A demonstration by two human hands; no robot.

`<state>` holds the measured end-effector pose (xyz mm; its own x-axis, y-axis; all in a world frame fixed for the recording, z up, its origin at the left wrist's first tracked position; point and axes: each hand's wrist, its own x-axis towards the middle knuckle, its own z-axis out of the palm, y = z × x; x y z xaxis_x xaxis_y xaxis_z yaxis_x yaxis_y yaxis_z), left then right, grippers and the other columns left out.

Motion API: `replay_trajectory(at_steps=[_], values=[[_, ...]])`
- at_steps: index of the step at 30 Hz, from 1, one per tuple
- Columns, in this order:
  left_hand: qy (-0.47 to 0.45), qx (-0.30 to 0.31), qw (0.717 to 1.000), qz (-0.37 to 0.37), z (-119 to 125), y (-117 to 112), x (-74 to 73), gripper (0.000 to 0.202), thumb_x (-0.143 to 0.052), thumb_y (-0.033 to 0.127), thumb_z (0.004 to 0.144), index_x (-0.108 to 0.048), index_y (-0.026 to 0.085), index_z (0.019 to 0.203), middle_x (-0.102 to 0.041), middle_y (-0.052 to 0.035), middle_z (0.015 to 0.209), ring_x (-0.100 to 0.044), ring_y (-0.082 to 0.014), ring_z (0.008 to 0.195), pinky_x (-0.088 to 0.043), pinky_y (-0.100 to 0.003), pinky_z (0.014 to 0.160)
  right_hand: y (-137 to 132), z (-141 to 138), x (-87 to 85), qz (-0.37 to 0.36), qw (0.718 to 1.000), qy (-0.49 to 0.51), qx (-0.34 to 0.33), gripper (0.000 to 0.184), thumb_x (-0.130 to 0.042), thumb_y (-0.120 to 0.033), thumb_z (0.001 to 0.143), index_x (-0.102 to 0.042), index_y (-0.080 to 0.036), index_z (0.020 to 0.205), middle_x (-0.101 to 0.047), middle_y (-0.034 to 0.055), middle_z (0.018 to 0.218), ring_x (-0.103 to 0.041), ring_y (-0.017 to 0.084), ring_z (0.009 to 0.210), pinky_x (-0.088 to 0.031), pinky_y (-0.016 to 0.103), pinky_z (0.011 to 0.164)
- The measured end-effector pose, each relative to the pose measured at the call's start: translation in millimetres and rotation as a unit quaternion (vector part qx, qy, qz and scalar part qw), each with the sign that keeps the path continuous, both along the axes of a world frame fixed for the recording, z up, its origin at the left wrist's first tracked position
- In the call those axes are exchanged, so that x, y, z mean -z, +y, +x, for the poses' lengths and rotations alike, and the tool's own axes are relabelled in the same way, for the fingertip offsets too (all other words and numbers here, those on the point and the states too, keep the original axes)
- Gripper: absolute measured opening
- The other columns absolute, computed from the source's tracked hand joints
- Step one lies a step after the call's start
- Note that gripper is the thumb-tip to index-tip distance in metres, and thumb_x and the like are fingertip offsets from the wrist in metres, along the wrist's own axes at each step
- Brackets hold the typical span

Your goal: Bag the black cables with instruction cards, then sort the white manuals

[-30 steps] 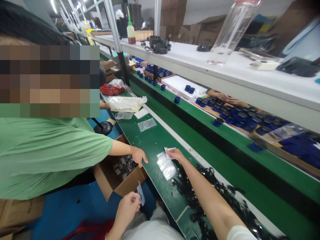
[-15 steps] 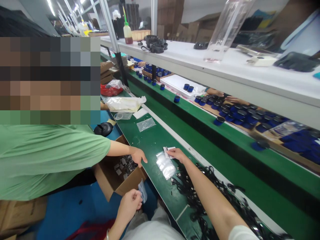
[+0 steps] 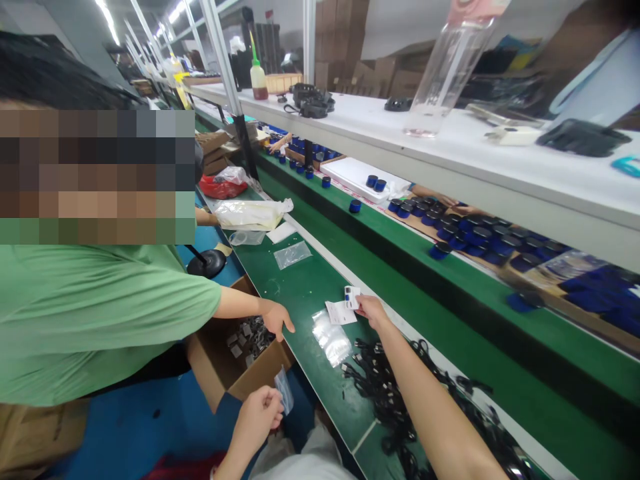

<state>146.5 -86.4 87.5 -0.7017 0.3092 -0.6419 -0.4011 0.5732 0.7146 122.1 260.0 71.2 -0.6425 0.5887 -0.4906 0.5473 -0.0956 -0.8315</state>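
Head view: on the green bench (image 3: 295,290), tangled cables (image 3: 370,373) could have snagged the right forearm (image 3: 420,380). The left hand (image 3: 261,415) pinched a clear bag (image 3: 285,392) in curled fingers; beside a white sheet (image 3: 341,313), which might have clung, the right hand (image 3: 371,311) gripped a printed card (image 3: 351,297), print unreadable.

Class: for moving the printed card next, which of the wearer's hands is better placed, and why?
Probably the right hand: it holds the card above the green table, while the left hand, outside its edge, holds a plastic bag.
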Motion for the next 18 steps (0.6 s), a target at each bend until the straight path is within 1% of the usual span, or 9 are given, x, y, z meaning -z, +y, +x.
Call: replay_trajectory(at_steps=[2,4,6,8,11,13,16,17,18], values=[[-0.015,-0.015,1.0,0.001,-2,2,-2.0,0.018,-0.056,0.024,0.084,-0.057,0.012,0.071,-0.059,0.0044,0.06,-0.058,-0.0084,0.053,-0.049,-0.024,0.054,6,-1,-18.5,-0.018,1.0,0.02,-0.006,0.026,-0.05,-0.032,0.089,-0.055,-0.013,0.107,-0.059,0.006,0.101,-0.06,0.015,0.082,-0.052,0.033,0.07],[-0.037,-0.039,0.999,0.005,-7,6,-7.7,0.019,-0.055,0.026,0.085,-0.057,0.012,0.073,-0.059,0.0041,0.06,-0.057,-0.0081,0.052,-0.048,-0.023,0.052,4,1,-38.3,-0.037,0.998,0.041,-0.037,0.025,-0.049,-0.032,0.089,-0.056,-0.012,0.102,-0.061,0.0052,0.095,-0.061,0.014,0.077,-0.052,0.031,0.068],[-0.055,-0.071,0.996,0.017,-16,13,-18.0,0.021,-0.052,0.031,0.087,-0.058,0.012,0.079,-0.061,0.0021,0.067,-0.058,-0.0086,0.055,-0.049,-0.024,0.053,-13,7,-56.1,-0.051,0.993,0.06,-0.091,0.022,-0.049,-0.031,0.089,-0.059,-0.011,0.093,-0.064,0.0042,0.085,-0.061,0.013,0.072,-0.05,0.028,0.065],[-0.061,-0.104,0.992,0.041,-28,22,-31.2,0.024,-0.049,0.034,0.088,-0.058,0.012,0.088,-0.063,-0.001,0.077,-0.061,-0.0101,0.062,-0.051,-0.026,0.057,-43,17,-68.8,-0.058,0.982,0.075,-0.161,0.021,-0.049,-0.028,0.087,-0.061,-0.012,0.08,-0.063,0.0025,0.071,-0.059,0.012,0.064,-0.047,0.024,0.061],[-0.037,-0.14,0.986,0.081,-45,38,-46.3,0.027,-0.047,0.036,0.088,-0.056,0.013,0.1,-0.064,-0.0041,0.09,-0.062,-0.0127,0.072,-0.053,-0.03,0.064,-101,31,-77.0,-0.045,0.961,0.087,-0.257,0.024,-0.053,-0.026,0.081,-0.056,-0.014,0.061,-0.055,-0.003,0.054,-0.051,0.01,0.052,-0.039,0.02,0.051],[0.002,-0.156,0.984,0.091,-53,46,-48.4,0.028,-0.047,0.036,0.088,-0.055,0.013,0.103,-0.063,-0.0045,0.092,-0.062,-0.0133,0.074,-0.053,-0.031,0.064,-137,37,-77.5,-0.019,0.952,0.093,-0.29,0.026,-0.054,-0.025,0.079,-0.051,-0.015,0.055,-0.048,-0.0051,0.049,-0.046,0.009,0.049,-0.034,0.019,0.048],[0.082,-0.176,0.978,0.072,-58,54,-41.3,0.026,-0.05,0.035,0.087,-0.056,0.014,0.102,-0.061,-0.0043,0.094,-0.06,-0.014,0.076,-0.052,-0.033,0.067,-177,43,-76.5,0.037,0.952,0.1,-0.286,0.028,-0.049,-0.025,0.08,-0.049,-0.016,0.054,-0.046,-0.0038,0.05,-0.046,0.012,0.055,-0.036,0.021,0.054],[0.11,-0.183,0.975,0.062,-59,55,-38.1,0.026,-0.051,0.034,0.086,-0.056,0.014,0.101,-0.061,-0.0043,0.095,-0.06,-0.0145,0.078,-0.051,-0.033,0.068,-187,47,-76.1,0.055,0.954,0.102,-0.275,0.027,-0.046,-0.026,0.082,-0.052,-0.016,0.058,-0.049,-0.0022,0.055,-0.049,0.013,0.059,-0.038,0.023,0.058],[0.136,-0.189,0.971,0.053,-59,55,-35.3,0.025,-0.051,0.034,0.086,-0.056,0.014,0.1,-0.061,-0.0044,0.095,-0.06,-0.0149,0.08,-0.051,-0.034,0.07,-195,51,-75.6,0.076,0.959,0.107,-0.252,0.023,-0.044,-0.027,0.084,-0.056,-0.016,0.068,-0.054,0.0001,0.063,-0.052,0.015,0.066,-0.04,0.025,0.064]])
